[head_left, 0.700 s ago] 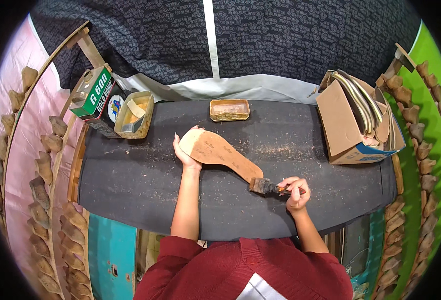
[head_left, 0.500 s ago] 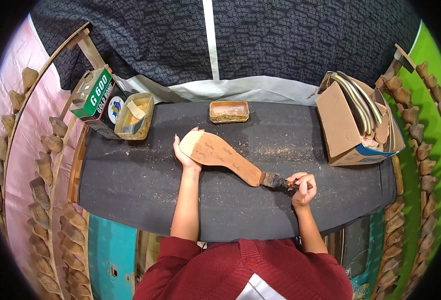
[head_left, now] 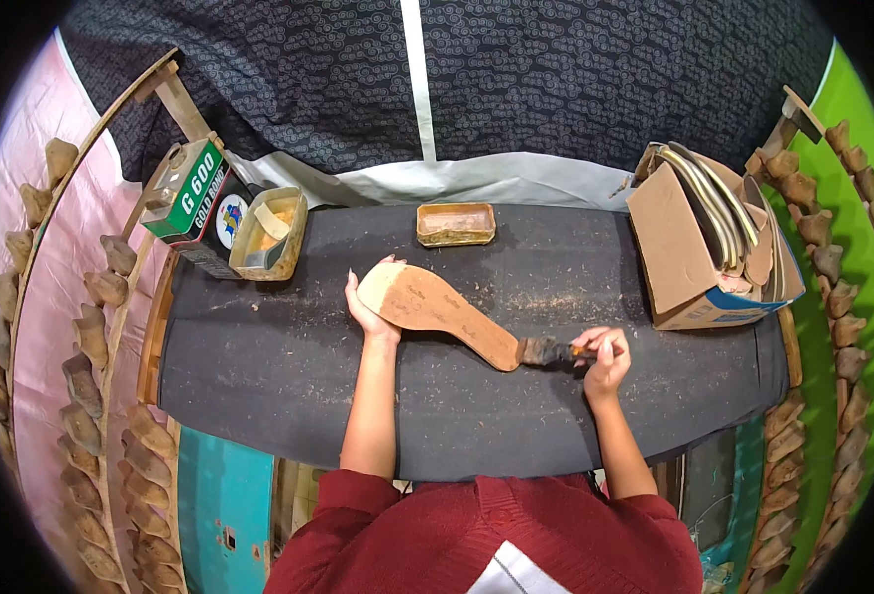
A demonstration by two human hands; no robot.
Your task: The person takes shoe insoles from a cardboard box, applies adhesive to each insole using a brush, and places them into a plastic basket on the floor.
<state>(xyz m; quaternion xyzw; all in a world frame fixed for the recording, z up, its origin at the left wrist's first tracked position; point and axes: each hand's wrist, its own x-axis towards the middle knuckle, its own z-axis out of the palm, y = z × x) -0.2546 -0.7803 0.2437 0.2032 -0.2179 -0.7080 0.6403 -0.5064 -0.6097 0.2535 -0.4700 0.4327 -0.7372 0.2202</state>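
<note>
My left hand (head_left: 374, 305) grips a tan shoe insole (head_left: 447, 309) by its wide end, fingers under and around the edge. That wide end is paler than the rest, which looks darker brown down to the narrow heel. Between the fingers of my right hand (head_left: 603, 360) is the handle of a flat brush (head_left: 541, 351), dark and crusted. Its bristles meet the insole's narrow end at the right. The underside of the insole is hidden.
At the far middle of the dark cloth-covered table (head_left: 288, 366) sits a small shallow tray (head_left: 455, 224). A metal can (head_left: 191, 203) and a yellowish tub (head_left: 268, 235) stand far left. A cardboard box (head_left: 676, 247) of soles stands right. Racks of shoe lasts (head_left: 82, 384) flank both sides.
My right hand has shifted slightly right and up, turning the brush handle flatter. The brush tip stays at the insole's narrow end, and my left hand keeps its hold.
</note>
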